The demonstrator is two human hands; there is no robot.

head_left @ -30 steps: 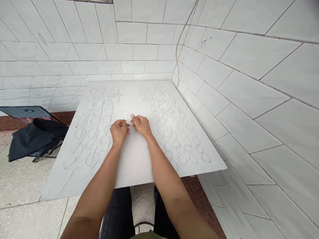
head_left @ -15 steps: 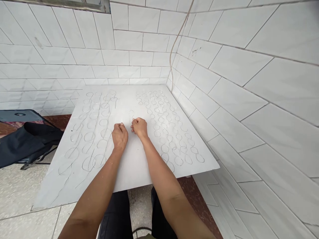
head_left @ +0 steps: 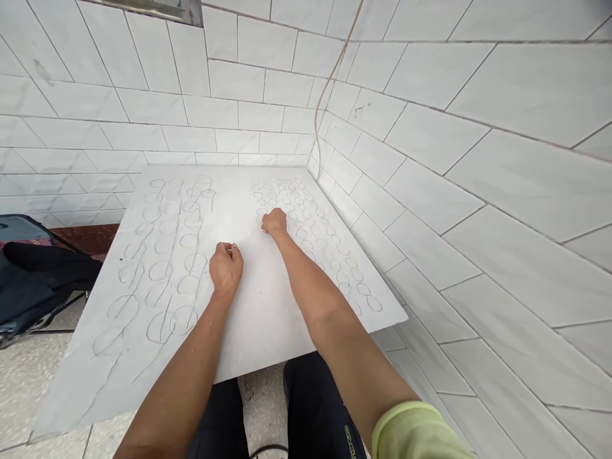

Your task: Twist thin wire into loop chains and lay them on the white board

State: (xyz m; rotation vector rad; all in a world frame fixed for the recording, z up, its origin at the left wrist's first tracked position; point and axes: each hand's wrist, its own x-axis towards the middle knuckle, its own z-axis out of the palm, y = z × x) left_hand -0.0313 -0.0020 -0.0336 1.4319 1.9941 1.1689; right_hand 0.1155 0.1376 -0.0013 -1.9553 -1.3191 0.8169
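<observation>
A white board [head_left: 253, 306] lies flat in a tiled corner, over my knees. Several thin wire rings [head_left: 162, 271] with straight tails lie in rows on its left half, and smaller wire loops [head_left: 329, 245] lie in rows on its right half. My left hand [head_left: 225, 268] rests near the board's middle with its fingers curled into a pinch; what it pinches is too thin to name. My right hand [head_left: 275, 222] is stretched forward to the near edge of the small loops, fingers closed down on the board.
White tiled walls [head_left: 454, 191] close the board in at the back and right, with a thin cord [head_left: 329, 76] hanging down the corner. A dark bag on a folding seat [head_left: 33, 280] stands on the floor at the left. My dark trousers [head_left: 306, 408] show below the board.
My hands were together at the board's middle. The right hand has since reached forward to the small loops, and the left has stayed put, still curled. The view has drifted right.
</observation>
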